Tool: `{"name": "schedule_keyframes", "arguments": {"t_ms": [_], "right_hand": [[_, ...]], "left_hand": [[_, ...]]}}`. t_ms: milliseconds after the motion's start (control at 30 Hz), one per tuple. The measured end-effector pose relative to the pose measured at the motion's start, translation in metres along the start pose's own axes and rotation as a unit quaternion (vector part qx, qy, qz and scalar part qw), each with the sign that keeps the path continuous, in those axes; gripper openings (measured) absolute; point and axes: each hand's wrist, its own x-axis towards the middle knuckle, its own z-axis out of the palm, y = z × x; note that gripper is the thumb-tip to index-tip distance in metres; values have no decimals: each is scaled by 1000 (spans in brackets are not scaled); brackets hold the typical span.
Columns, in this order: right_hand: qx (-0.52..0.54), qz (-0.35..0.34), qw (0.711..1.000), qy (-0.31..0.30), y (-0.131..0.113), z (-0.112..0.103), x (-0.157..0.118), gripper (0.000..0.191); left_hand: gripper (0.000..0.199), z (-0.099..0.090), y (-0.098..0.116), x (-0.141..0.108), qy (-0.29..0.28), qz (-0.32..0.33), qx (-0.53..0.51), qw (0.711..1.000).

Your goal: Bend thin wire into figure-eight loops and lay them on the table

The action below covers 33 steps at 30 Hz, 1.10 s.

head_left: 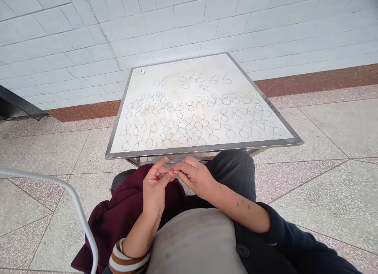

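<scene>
Forearms angle inward from both sides, the left ending in a striped brown-and-cream cuff (129, 258) and the right in a dark sleeve (262, 217). Below them lie a pale beige cloth front (191, 242) and a maroon cloth (126, 215) draped across the lap, with a dark trouser knee (233, 175) to the right. The left hand (155, 187) stands on its edge with the palm turned inward and the fingers (163, 167) curled upward. The right hand (196, 177) lies palm-down and reaches left, its fingers (184, 167) bent toward the other hand.

Fingertips of both hands meet over the lap, just short of the tabletop. A small shiny wire piece (175, 174) sits between them, pinched by the right thumb and forefinger. It is too small to tell whether the left fingers are gripping it too.

Beyond the hands, a steel rim (203, 148) borders the white tabletop. Rows of thin, dark wire loops (190, 105), mostly figure-eights, spread across its middle, well apart from the hands. A short line of 6-shaped loops (227, 79) lies near the far edge. A tiny red-and-white object (143, 71) sits in the far left corner.

A curved white metal tube (75, 199) rises at the near left. Speckled stone floor (325, 187) surrounds the table and runs to a brown skirting band (313, 82) under a white tiled wall (189, 21).
</scene>
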Motion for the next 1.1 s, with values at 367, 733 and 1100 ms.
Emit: {"name": "schedule_keyframes", "arguments": {"t_ms": [367, 733, 1100], "right_hand": [[-30, 51, 998, -3, -5, 5, -5, 24], [32, 67, 997, -19, -3, 1, 0, 34], [13, 58, 998, -2, -2, 3, -3, 28]], "left_hand": [[46, 4, 2, 0, -1, -31, -41, 999], [41, 2, 1, -1, -26, -10, -16, 999], [42, 3, 1, 1, -18, -21, -34, 999]]}}
